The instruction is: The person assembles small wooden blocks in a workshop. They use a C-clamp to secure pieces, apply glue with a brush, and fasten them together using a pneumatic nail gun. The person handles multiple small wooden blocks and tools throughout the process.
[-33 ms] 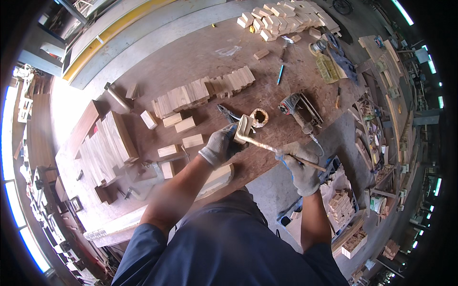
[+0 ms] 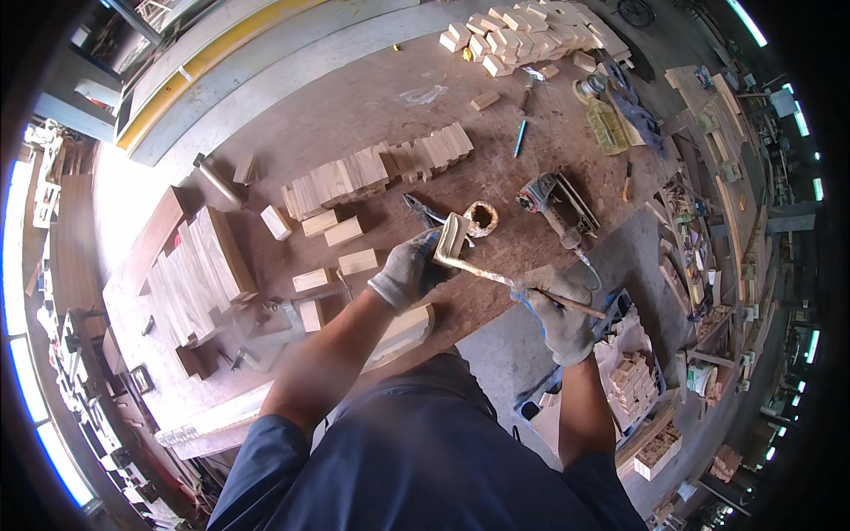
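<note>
My left hand (image 2: 407, 271), in a grey-white glove, is closed around a small wooden block (image 2: 453, 234) held over the table's near edge. My right hand (image 2: 560, 314), gloved too, grips a thin stick (image 2: 485, 270) whose far part is coated in something pale, perhaps glue. The coated end lies against the near end of the block. Just beyond the block stands a small round pot (image 2: 482, 217) with a crusted, pale rim. Pliers (image 2: 423, 211) lie beside it, partly hidden by the block and my left hand.
Loose blocks (image 2: 343, 231) and a row of blocks (image 2: 376, 173) lie beyond my left hand. A corded power tool (image 2: 558, 205) rests on the right. Larger boards (image 2: 197, 274) are stacked left; more blocks (image 2: 522, 35) are heaped far off. A crate (image 2: 630, 363) of wood pieces stands below right.
The coated end of the stick has shifted very slightly toward me at the block. All else looks the same.
</note>
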`<action>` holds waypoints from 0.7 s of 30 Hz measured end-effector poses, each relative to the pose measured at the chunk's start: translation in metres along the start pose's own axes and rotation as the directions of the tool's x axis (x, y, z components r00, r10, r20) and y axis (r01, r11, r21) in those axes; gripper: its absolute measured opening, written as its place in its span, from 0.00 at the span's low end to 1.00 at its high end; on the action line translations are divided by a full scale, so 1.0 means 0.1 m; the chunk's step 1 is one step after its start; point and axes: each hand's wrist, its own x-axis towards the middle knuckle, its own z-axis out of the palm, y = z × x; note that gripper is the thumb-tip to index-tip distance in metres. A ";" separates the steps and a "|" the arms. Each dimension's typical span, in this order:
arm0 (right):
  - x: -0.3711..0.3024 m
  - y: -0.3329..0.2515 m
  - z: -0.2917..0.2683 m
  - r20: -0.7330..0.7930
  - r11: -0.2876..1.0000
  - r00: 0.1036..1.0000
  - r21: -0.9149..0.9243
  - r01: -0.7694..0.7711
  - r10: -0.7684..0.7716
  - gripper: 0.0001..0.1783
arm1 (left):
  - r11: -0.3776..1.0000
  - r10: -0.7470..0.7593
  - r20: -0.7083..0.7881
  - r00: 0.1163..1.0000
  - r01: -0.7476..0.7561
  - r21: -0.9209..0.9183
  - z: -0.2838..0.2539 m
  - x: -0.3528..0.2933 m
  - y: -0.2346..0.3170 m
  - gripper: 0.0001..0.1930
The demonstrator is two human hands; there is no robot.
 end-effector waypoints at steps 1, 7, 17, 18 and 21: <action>-0.01 -0.01 0.00 -0.003 0.998 0.999 0.045 -0.039 0.039 0.06 | 1.000 0.003 0.046 0.999 -0.003 0.001 -0.05 0.02 -0.01 0.17; 0.05 0.15 -0.04 -0.170 0.939 0.957 0.291 -0.180 0.236 0.08 | 0.999 -0.002 0.234 0.972 0.010 -0.032 -0.15 -0.02 0.01 0.18; 0.12 0.03 -0.01 -0.200 0.983 0.975 0.172 -0.058 0.093 0.07 | 0.997 0.003 0.278 0.961 -0.025 0.074 -0.20 -0.08 0.02 0.19; 0.11 0.02 -0.01 -0.153 0.994 0.987 0.105 -0.028 0.044 0.07 | 0.996 0.006 0.278 0.961 -0.032 0.089 -0.23 -0.07 0.01 0.18; 0.07 0.07 -0.03 -0.009 0.990 0.992 -0.063 0.127 -0.128 0.07 | 1.000 0.000 0.239 0.971 0.000 0.001 -0.29 0.01 -0.05 0.18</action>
